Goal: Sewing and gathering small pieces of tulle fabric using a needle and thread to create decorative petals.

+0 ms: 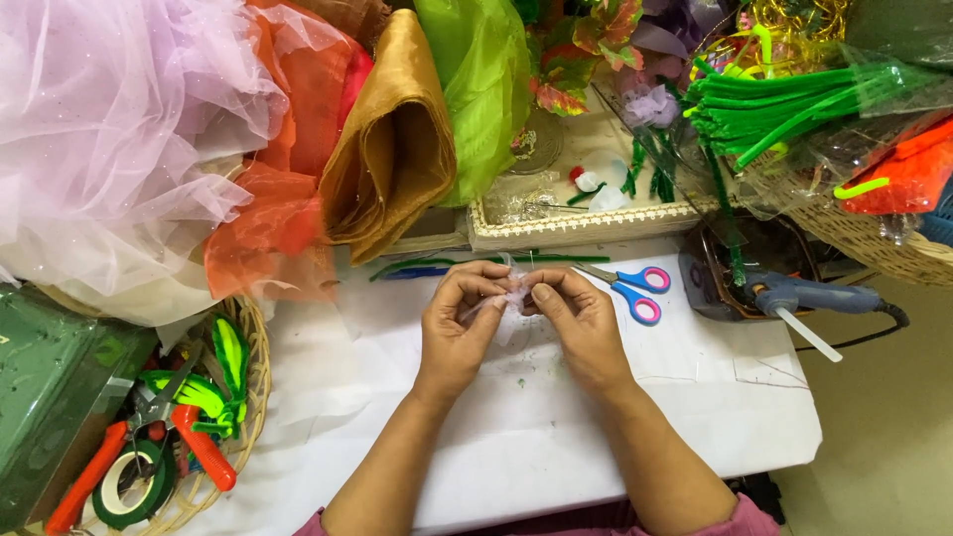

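White table (556, 427) crowded with fabrics — both hands, left hand (459, 323) and right hand (581, 323), pinch pale tulle (514, 295).

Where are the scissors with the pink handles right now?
In the head view, the pink-handled scissors lie on the white table, just beyond the right hand, between it and the blue glue gun.

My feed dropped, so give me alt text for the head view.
Both hands, left hand and right hand, pinch a small pale tulle piece over a white table. Pink-handled scissors and a blue glue gun lie to the right, with heaped fabrics behind.
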